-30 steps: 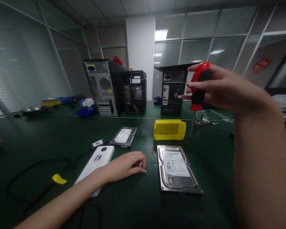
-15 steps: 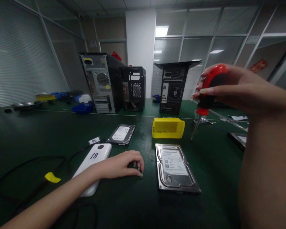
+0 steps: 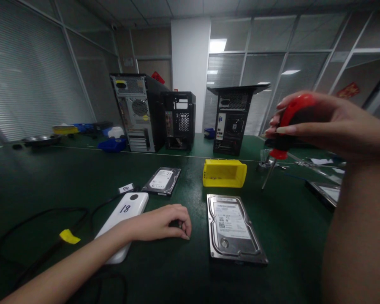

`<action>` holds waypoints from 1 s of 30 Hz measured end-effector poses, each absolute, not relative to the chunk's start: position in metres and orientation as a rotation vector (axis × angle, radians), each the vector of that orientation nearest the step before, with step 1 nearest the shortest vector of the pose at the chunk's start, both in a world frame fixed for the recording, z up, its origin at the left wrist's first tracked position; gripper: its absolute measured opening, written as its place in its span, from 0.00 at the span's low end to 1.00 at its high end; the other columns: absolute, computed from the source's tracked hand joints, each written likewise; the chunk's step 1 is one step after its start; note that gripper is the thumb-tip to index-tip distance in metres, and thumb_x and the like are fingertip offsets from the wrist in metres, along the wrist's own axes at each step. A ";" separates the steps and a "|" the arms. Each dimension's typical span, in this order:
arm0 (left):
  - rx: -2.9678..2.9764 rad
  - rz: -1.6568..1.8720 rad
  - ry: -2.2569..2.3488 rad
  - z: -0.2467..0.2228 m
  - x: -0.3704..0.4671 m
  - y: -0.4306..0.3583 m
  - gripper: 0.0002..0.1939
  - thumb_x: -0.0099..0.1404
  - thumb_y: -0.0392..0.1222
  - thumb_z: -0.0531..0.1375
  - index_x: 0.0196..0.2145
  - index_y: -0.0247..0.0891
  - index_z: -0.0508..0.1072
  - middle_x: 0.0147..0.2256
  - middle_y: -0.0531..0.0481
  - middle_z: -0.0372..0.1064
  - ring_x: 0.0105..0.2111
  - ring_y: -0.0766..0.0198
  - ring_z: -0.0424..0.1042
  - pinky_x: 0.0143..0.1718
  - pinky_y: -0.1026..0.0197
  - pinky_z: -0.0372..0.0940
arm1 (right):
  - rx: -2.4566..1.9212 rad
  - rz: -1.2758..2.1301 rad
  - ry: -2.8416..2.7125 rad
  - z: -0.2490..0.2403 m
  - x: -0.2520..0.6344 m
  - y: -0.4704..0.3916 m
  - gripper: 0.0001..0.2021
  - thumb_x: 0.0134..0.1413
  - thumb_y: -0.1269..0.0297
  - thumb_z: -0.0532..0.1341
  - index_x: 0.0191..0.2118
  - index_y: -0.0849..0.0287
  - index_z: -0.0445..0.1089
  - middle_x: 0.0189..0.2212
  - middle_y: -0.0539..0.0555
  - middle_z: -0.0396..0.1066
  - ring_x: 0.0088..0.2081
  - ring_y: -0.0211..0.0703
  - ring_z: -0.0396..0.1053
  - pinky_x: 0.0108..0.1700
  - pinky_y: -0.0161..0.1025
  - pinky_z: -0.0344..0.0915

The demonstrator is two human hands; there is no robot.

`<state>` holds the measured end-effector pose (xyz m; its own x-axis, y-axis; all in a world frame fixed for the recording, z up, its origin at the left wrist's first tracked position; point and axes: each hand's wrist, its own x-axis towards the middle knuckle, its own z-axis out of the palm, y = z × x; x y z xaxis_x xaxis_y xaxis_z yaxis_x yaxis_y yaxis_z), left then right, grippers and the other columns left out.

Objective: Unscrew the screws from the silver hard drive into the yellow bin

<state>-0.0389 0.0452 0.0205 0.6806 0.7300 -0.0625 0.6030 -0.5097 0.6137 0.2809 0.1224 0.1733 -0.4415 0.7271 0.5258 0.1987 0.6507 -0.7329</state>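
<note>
My right hand (image 3: 310, 122) is raised at the right, closed around the red and black handle of a screwdriver (image 3: 280, 154). The screwdriver's shaft slants down to the left, its tip apart from the hard drive (image 3: 232, 228). That drive lies flat on the green table, label up, right of the middle. My left hand (image 3: 167, 221) rests on the table left of it, fingers curled and the thumb tip against them. Whatever they may hold is hidden. Under my left forearm lies a white power bank (image 3: 123, 213) marked 18.
Beyond the drive, a yellow bin (image 3: 224, 174) lies with its opening towards me. A second hard drive (image 3: 163, 180) lies behind my left hand, another drive (image 3: 324, 192) by my right forearm. Black cable (image 3: 47, 210) loops at the left. Computer cases (image 3: 139, 114) stand at the back.
My right hand has moved slightly right with the screwdriver, its tip now farther from the drive. My left fingers have curled in a little more. The view has tilted up slightly.
</note>
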 end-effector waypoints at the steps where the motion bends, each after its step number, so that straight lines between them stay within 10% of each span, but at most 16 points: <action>1: 2.279 0.274 1.021 0.020 -0.038 0.045 0.02 0.65 0.36 0.60 0.37 0.39 0.74 0.37 0.53 0.69 0.42 0.64 0.67 0.43 0.66 0.59 | -0.732 0.724 -1.965 0.173 0.282 0.122 0.16 0.41 0.66 0.69 0.39 0.51 0.71 0.35 0.51 0.73 0.37 0.47 0.76 0.41 0.43 0.74; 30: 2.080 0.970 1.429 -0.011 0.018 0.049 0.05 0.66 0.40 0.60 0.34 0.37 0.75 0.35 0.51 0.70 0.38 0.62 0.69 0.41 0.62 0.60 | -0.636 0.777 -1.978 0.176 0.277 0.120 0.17 0.38 0.69 0.70 0.39 0.53 0.72 0.34 0.51 0.74 0.35 0.44 0.76 0.36 0.34 0.76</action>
